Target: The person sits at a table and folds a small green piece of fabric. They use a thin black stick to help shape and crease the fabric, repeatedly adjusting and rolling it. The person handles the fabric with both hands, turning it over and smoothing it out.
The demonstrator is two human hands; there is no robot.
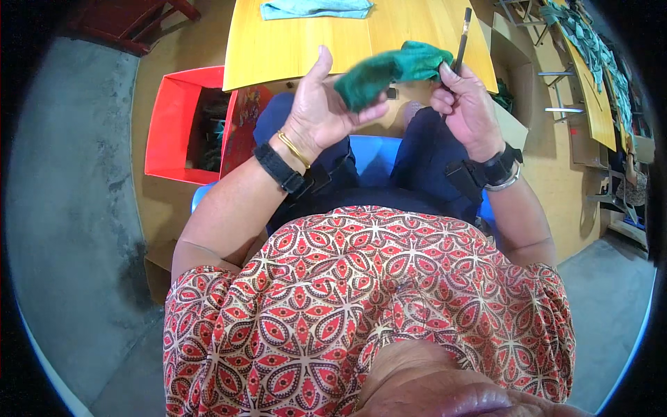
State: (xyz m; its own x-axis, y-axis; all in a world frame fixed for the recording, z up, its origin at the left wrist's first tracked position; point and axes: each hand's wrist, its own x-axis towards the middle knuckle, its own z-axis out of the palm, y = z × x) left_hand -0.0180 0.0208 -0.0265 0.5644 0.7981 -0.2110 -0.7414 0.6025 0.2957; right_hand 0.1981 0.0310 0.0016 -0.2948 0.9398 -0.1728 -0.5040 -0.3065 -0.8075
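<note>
My right hand (pixel 471 108) pinches one end of a green fabric piece (pixel 417 61) between thumb and fingers. In the same hand a slim dark stick (pixel 461 47) with a pale band near its top points upward; its exact kind cannot be made out. The other end of the fabric is smeared by motion and hangs across in front of my left hand (pixel 321 111). That hand is open, thumb stretched up and fingers partly hidden behind the fabric. Whether the fabric touches the left palm is unclear.
A yellow wooden table (pixel 299 45) stands before me with a folded light-blue cloth (pixel 316 8) at its far edge. Left of my knees is a red box (pixel 170 128) with dark contents. A cardboard box (pixel 511 118) stands at right, and beyond it a bench (pixel 590 104) bears blue-green fabric.
</note>
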